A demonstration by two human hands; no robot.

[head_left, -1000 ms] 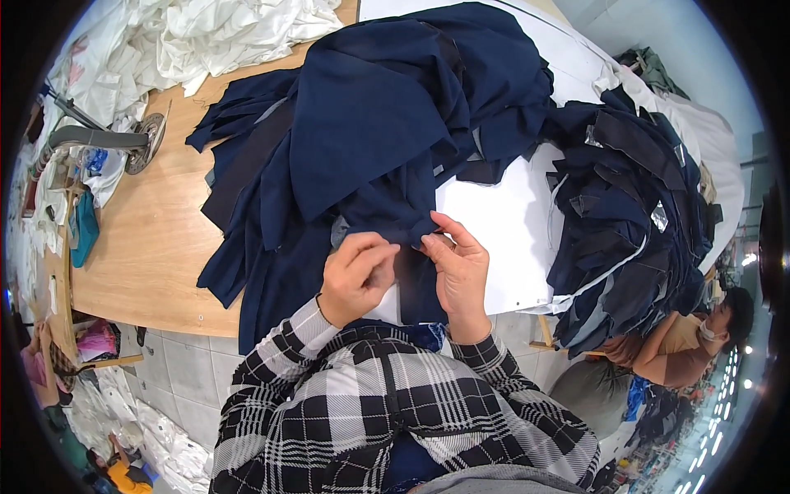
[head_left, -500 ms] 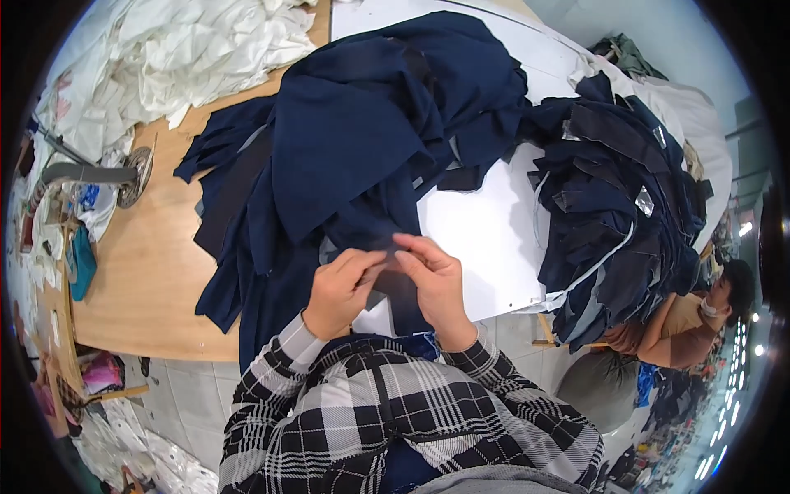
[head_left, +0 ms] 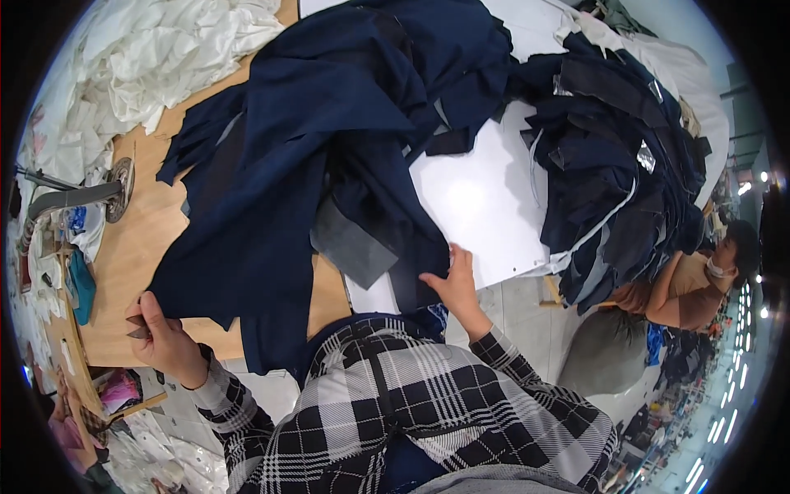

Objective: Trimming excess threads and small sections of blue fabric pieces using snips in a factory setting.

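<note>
A large heap of navy fabric pieces (head_left: 329, 107) lies across the table, some with dark grey sides turned up. My left hand (head_left: 169, 342) is closed at the near left corner of a spread navy piece (head_left: 247, 247), pinching its edge and drawing it out toward the left. A small dark pointed bit shows by its fingers, too small to name. My right hand (head_left: 457, 286) lies at the right edge of another hanging navy panel, thumb on the cloth and spread away from the fingers. Between the hands a grey patch of cloth (head_left: 355, 247) hangs in the fold.
A bundle of navy pieces (head_left: 609, 173) tied with a pale strip stands at the right. White cloth (head_left: 181, 58) is piled at the far left, near a grey stand with a round base (head_left: 121, 191). Another person (head_left: 687, 288) sits at the right, beside a grey sack (head_left: 605, 354).
My hands were together at the middle and have moved apart, the left far to the left with a navy corner, the right slightly right. The navy piece is now spread leftward.
</note>
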